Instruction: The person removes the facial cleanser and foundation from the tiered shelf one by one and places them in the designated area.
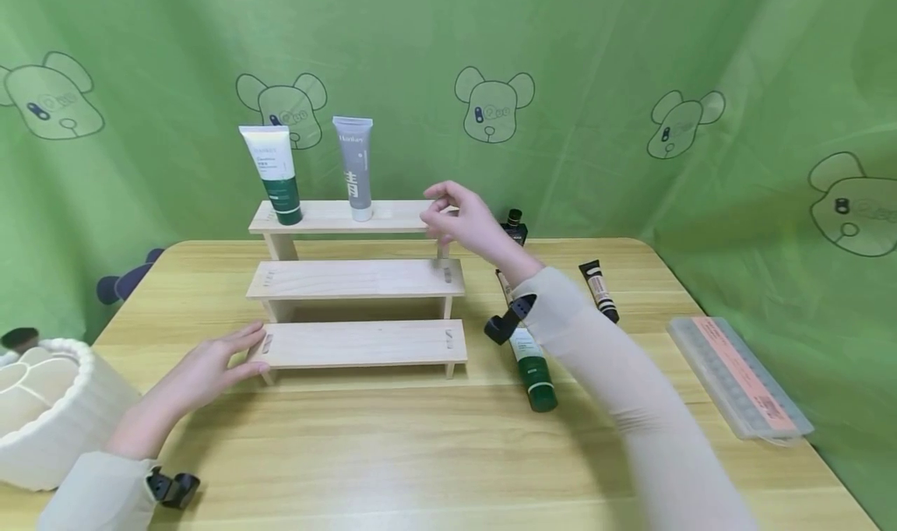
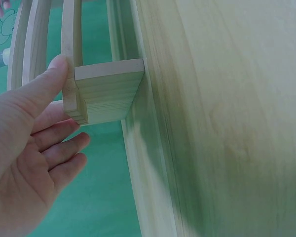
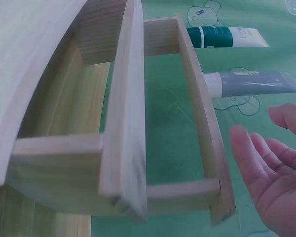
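A three-tier wooden display rack (image 1: 364,344) stands on the table. At the left end of its lowest board my left hand (image 1: 206,371) holds on, thumb on one face of the board and fingers at its edge in the left wrist view. On the top board, a white and green squeeze tube (image 1: 273,169) stands at the left, and a grey squeeze tube (image 1: 355,165) stands cap down nearer the middle. My right hand (image 1: 466,219) is by the right end of the top board, fingers loosely bent, with nothing held. In the right wrist view it appears apart from the board.
Right of the rack lie another white and green tube (image 1: 535,371), partly behind my right arm, and a small black tube (image 1: 599,291). A black bottle (image 1: 515,227) stands behind. A clear plastic case (image 1: 739,379) lies at the right edge, a white fluffy basket (image 1: 84,414) at the left.
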The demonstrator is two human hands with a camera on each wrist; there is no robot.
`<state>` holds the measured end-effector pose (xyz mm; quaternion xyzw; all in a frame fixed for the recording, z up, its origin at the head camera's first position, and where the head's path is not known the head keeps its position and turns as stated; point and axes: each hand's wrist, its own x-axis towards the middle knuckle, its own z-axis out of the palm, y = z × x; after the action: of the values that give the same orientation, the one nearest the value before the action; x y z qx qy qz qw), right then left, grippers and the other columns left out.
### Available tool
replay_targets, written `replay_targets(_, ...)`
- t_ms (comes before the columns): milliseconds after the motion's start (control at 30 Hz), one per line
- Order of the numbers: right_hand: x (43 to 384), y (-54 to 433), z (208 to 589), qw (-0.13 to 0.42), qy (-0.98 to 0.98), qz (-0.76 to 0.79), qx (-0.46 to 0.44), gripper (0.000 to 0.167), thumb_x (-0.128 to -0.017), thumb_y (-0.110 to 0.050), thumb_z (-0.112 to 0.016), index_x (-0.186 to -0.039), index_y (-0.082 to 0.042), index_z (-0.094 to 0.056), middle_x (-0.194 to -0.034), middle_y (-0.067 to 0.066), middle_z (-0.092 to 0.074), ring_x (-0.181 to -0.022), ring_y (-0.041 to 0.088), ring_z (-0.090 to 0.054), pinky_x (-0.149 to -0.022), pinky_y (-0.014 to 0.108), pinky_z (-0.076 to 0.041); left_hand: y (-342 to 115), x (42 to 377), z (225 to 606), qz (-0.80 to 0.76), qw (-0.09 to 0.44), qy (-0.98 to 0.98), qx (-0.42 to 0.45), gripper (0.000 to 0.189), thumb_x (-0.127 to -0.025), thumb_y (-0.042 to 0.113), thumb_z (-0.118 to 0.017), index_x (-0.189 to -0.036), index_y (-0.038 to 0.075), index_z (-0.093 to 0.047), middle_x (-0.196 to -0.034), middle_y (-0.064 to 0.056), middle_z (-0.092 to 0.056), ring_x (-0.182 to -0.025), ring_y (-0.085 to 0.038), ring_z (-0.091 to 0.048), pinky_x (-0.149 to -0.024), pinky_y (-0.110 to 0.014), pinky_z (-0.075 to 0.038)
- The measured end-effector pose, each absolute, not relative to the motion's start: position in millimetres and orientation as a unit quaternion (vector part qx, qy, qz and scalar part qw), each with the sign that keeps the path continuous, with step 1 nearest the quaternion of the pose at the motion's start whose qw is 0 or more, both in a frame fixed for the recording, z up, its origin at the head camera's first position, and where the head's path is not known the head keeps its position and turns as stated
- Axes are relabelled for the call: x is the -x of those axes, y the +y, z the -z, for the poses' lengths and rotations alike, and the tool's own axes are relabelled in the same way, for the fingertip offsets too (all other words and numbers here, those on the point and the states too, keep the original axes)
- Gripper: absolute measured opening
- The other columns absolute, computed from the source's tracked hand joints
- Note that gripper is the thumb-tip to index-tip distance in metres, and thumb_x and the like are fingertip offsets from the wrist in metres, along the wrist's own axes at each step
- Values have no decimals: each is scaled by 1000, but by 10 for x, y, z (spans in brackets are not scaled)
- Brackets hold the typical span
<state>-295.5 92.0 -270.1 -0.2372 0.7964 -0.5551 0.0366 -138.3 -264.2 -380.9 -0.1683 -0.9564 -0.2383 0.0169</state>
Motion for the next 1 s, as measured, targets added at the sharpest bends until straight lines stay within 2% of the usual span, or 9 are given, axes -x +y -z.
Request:
replay_targets(400,3118,475,2638,23,774,594,217,39,-85,-7,-66,-120,-2,-49,-100,13,-54,-80,23,-58,-65,34,-56,-2653,1394,3807,232,15,-958,170,63,-87,37,-62,-128,-9,-47,-136,-27,-38,-119,-48,-38,-97,-58,-32)
replay_targets(700,3095,177,2600,11,774,589,232,45,-84,-7,-67,-123,-1,-46,-116,17,-52,-99,22,-54,-64,30,-56,-2651,1391,3804,231,18,-957,172,62,-87,36,-63,-127,-9,-47,-135,-27,-39,-118,-48,-38,-96,-58,-32)
replay_targets(1000,3127,-7,2632,4,751,627,207,41,-84,-5,-66,-121,-2,-49,-114,12,-57,-99,20,-57,-63,30,-56,-2652,1390,3804,230,16,-958,169,63,-87,36,-62,-128,-9,-47,-135,-27,-38,-118,-48,-39,-96,-58,-32)
